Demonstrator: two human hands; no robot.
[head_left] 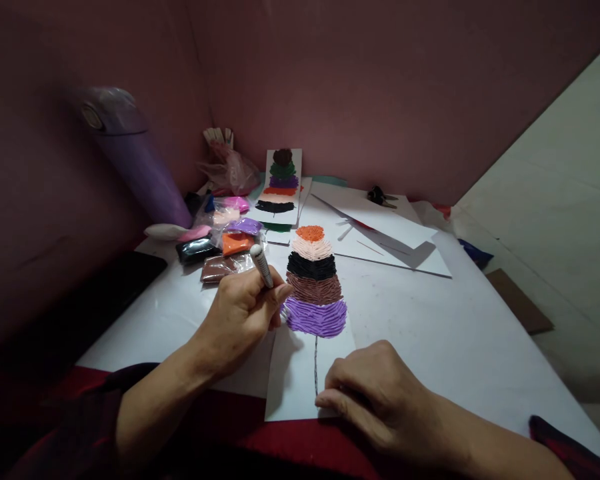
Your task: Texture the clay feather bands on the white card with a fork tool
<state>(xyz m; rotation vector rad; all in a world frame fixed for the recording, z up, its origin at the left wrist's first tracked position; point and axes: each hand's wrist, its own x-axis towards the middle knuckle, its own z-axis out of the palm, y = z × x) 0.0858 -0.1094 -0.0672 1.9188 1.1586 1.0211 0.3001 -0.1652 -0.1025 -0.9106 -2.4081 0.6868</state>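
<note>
Pink walls enclose a white table (455,333) strewn with clay packets (220,243). Near centre lies a paper sheet (295,373), its long axis running near to far, bearing striped clay bands (316,290) above a drawn stem. Left hand (243,317) grasps a marker (261,265), tip down at the bands' left edge. Right hand (375,393), loosely curled, pins the sheet's near right corner.

Dim room. Corner is formed by mauve-pink walls (380,87). A white-covered table (455,333) is set against them; pale tiled floor (570,220) is seen at right.
</note>
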